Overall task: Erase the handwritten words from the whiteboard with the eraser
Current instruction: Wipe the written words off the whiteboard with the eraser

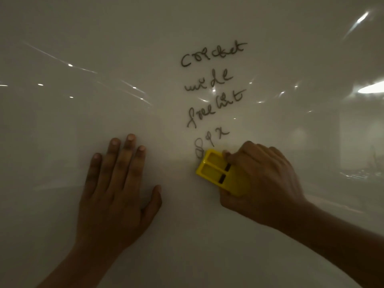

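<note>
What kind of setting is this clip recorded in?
Probably an office or classroom, dimly lit: a glossy whiteboard fills the view, bearing handwritten words; ceiling lights reflect in it. The right hand holds a yellow eraser.

We face a glossy pale surface [62, 142] that fills our whole view, dim and greyish under low light. Small bright spots [70, 65] and thin streaks of reflected light [60, 59] scatter across it. At the right edge we see a long bright oval glare [371, 88], and a slanted streak [360, 19] shines near the top right corner. Lower right, a faint mirrored room [361, 161] shows, too blurred to make out.
</note>
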Demonstrator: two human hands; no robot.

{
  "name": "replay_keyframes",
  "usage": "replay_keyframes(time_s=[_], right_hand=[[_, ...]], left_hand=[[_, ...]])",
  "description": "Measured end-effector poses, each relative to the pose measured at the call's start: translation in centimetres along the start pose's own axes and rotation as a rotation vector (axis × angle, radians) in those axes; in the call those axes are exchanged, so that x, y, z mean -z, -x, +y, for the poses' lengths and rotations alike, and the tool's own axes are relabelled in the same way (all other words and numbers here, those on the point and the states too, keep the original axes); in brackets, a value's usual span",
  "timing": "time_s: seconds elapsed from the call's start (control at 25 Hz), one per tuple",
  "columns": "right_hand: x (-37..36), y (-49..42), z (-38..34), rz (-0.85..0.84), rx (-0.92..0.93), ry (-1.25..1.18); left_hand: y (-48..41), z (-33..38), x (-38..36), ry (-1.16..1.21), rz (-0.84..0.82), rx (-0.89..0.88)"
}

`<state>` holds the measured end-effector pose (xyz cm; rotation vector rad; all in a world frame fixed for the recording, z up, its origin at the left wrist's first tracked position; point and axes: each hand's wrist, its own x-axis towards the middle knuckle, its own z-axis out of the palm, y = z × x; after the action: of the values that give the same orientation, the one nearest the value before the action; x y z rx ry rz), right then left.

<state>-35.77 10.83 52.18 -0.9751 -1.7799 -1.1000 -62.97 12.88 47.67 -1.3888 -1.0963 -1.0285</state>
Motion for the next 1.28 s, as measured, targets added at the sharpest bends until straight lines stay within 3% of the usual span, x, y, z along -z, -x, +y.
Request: replay_keyframes(time_s=[0.16,0.36,0.56,0.76,0.8,0.96,1.16,1.28], right_hand=[[-0.4,1.5,-1.4,-0.087,0.181,-0.011],[0.5,0.2,0.6,-0.016,-0.007,-0.01],[-0.4,2.8,-0.6,-0.123,0.202,0.026],[0.9,1.4,3.7,0.025,-0.248,0.006],[0.6,1.2,3.3,0.032,-0.24,-0.018],[-0.5,3.2,0.8,-0.092,0.091,-0.021],[0.7,0.7,2.7,0.013,-0.19,-0.041],[0.0,1.4,0.6,-0.051,0.015,-0.015]], left_hand=[[0.0,-0.1,0.1,0.0,-0.014,0.003],[0.0,0.0,-0.1,-0.016,-0.01,0.01],[0.2,-0.2,0.1,-0.009,-0.008,0.001],[0.2,0.0,-0.1,-0.01,0.008,0.009],[0.1,0.0,-0.1,-0.009,0.008,0.004],[0.2,-0.2,-0.1,-0.005,0.012,-0.002],[0.2,-0.1,-0.1,-0.003,0.009,0.003],[0.1,-0.1,-0.1,-0.003,0.006,-0.003]])
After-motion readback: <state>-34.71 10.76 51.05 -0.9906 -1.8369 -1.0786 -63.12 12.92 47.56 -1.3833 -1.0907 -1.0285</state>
